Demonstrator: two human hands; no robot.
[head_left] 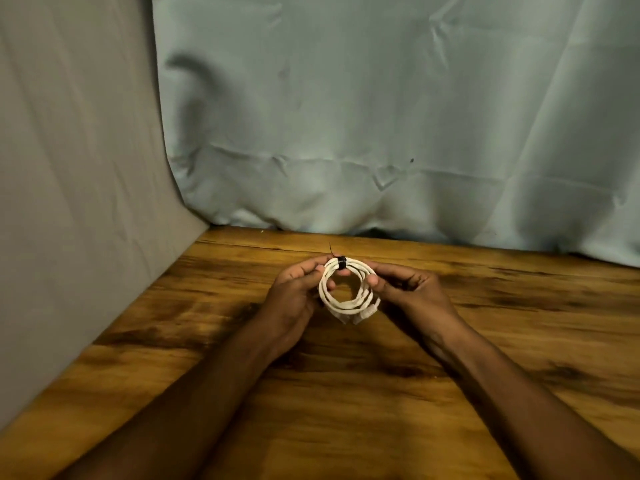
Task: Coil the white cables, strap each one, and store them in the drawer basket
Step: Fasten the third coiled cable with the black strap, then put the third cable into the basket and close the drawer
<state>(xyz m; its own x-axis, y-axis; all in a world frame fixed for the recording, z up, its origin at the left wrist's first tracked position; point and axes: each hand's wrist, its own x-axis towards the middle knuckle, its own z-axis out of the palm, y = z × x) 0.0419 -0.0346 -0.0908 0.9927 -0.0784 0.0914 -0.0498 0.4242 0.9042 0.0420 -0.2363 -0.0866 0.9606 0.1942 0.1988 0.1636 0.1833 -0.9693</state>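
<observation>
Left hand [294, 292] and right hand [408, 289] grip the strapped white cable coil [346, 299].

No text can be read anywhere; no label or brand shows. No number or sign shows either.

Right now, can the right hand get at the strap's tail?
Probably yes: the tail sticks up free behind the coil. But the right hand grips the coil, so it must let go; the left hand holds it too.
</observation>
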